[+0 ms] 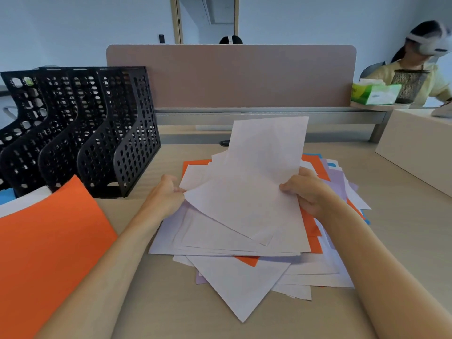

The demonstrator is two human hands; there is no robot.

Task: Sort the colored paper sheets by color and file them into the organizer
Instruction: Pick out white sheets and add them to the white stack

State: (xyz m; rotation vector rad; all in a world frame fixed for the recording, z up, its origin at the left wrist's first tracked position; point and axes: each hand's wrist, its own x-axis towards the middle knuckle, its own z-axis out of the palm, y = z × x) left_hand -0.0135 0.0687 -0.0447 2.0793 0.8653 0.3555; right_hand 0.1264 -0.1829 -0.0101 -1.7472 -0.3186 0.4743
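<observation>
Pale wood tabletop [171, 302] fills the lower view, closed off at the back by a dusty-pink partition panel [230, 77]. A black perforated organizer [97, 133] with several upright compartments stands at the left rear of the tabletop; I cannot tell whether any paper is filed in it.

A loose pile of paper [232, 277] lies in the middle, just right of the organizer. It is mostly near-white and lilac sheets at mixed angles, with orange edges and a few blue corners showing between them.

Both hands hold a small bundle of pale sheets [256, 172] tilted up off the pile, its far edge raised toward the partition. The left hand [166, 194] pinches the bundle's left edge with curled fingers. The right hand [308, 192] grips the right edge, thumb on top and fingers tucked beneath.

At the near left, apart from the pile, an orange sheet [49, 241] lies flat in front of the organizer. It rests on a white sheet [24, 201], and a blue sheet [6, 194] peeks out at the far left edge.

On the right sits a beige box [415, 148]. Behind it a green tissue box [374, 94] and a black mesh cup [409, 85] stand side by side on a ledge. A second person [401, 69] in a pale yellow top, wearing a headset, sits beyond them.
</observation>
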